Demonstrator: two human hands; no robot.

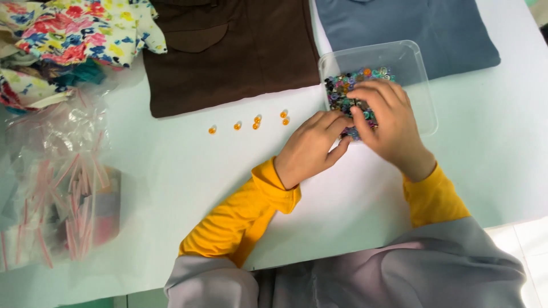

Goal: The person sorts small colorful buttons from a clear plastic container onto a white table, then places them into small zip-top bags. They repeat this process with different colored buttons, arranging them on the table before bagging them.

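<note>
A clear plastic box [414, 60] holds many small multicoloured buttons [345, 85]. My right hand [385, 122] rests in the box with its fingers spread over the buttons, picking among them. My left hand [311, 148] lies curled at the box's near left corner, fingers touching its rim; whether it holds anything is hidden. Several small orange buttons [257, 121] lie in a loose row on the white table [171, 171], left of the box. Both arms wear yellow sleeves.
A folded brown shirt [228, 51] and a folded grey-blue garment [411, 28] lie at the far edge. Floral fabric [74, 28] is heaped at the far left. A pile of small clear zip bags [57, 199] sits at the left.
</note>
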